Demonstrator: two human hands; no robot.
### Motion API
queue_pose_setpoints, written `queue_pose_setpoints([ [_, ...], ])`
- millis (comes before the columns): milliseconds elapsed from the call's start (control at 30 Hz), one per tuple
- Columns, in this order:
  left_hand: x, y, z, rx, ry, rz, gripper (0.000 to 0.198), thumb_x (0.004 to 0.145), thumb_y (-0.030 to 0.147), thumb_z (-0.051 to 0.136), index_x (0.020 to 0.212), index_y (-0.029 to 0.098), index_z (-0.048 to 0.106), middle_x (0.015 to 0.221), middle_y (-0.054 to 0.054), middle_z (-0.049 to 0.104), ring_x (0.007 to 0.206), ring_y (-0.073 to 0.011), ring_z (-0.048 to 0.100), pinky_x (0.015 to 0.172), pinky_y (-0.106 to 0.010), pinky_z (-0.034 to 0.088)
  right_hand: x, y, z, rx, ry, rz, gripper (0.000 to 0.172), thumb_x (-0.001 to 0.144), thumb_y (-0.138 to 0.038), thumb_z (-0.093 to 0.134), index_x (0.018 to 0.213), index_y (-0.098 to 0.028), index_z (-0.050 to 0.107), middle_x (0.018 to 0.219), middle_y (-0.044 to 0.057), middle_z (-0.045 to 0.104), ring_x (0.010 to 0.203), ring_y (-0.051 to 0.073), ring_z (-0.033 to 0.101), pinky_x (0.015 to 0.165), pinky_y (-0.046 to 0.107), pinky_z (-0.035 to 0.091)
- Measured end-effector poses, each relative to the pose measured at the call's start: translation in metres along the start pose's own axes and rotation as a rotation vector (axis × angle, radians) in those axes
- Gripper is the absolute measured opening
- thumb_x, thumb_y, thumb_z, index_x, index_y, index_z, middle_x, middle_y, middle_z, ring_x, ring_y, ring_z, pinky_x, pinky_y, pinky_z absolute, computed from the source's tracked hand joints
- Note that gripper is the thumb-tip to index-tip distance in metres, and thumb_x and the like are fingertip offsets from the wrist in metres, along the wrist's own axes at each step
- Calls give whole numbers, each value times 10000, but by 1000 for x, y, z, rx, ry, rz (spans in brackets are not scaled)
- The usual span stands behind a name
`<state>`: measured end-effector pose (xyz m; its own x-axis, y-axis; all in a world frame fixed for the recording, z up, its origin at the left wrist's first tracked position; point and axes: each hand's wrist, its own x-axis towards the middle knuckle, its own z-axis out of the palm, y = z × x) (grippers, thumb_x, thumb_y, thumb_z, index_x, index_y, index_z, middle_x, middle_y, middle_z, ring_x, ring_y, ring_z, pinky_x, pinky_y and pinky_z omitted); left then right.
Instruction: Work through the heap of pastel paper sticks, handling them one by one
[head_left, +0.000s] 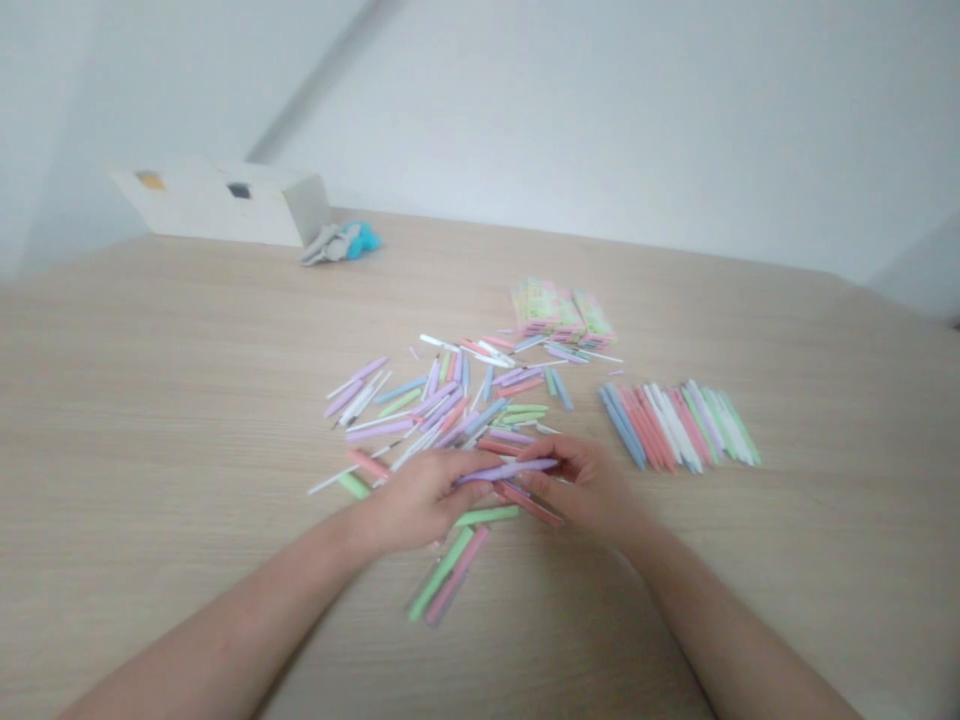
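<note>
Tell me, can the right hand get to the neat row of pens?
Probably yes: the row of pens lies close to the right hand, and nothing seems to stand between them. That hand looks busy with the purple pen, though.

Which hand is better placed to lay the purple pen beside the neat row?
Likely the right hand: it holds one end of the purple pen and is nearer the row of pens than the left hand, at the other end.
</note>
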<state>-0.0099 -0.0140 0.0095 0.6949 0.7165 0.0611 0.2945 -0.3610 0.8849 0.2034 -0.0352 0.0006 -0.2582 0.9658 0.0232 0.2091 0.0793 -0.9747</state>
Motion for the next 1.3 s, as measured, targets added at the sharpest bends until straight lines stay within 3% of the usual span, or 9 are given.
queue_pose_setpoints([
  [100,0,0,-1,16,-7,-11,323,912,366,459,1128,220,650,1064,-33,685,896,-181,641,642,-200,496,0,-2,1,-25,5,-4,160,761,-343,677,870,-227,668,940,46,714,821,217,668,685,331,531],
  [267,1,-5,0,28,-11,52,329,923,326,430,1186,223,599,1101,-30,663,967,-187,612,813,-269,499,1,1,-1,-45,41,-40,178,752,-336,693,857,-198,652,805,20,685,722,164,641,644,272,515],
  [533,0,-7,1,15,14,28,310,936,335,387,1121,219,607,991,-20,665,899,-173,604,773,-257,504,2,-4,2,111,90,-93,183,720,-305,716,848,-200,638,790,13,672,715,147,637,636,250,512],
  [800,1,-9,-2,-97,17,13,275,934,344,415,1021,182,620,882,-8,620,756,-123,552,683,-202,450,6,1,-8,371,273,-99,143,721,-285,709,810,-194,643,586,-40,571,496,79,513,489,203,436],
  [967,3,-10,-4,-175,16,1,261,928,324,436,984,160,632,799,-6,592,708,-117,521,661,-204,412,9,-9,-16,591,456,-113,96,729,-273,642,736,-194,587,637,-27,597,456,72,499,388,179,378],
  [1100,3,-10,-4,-201,2,4,256,929,321,436,981,162,630,799,-4,587,714,-117,514,650,-201,402,8,-11,-15,621,323,7,104,744,-286,593,722,-198,544,649,-19,613,416,69,467,333,168,323],
  [1300,1,-11,-3,-177,0,-9,262,931,341,429,989,176,624,823,6,580,733,-109,523,682,-201,423,4,-5,-2,341,97,31,201,771,-351,645,885,-186,633,678,-17,608,406,42,440,359,168,313],
])
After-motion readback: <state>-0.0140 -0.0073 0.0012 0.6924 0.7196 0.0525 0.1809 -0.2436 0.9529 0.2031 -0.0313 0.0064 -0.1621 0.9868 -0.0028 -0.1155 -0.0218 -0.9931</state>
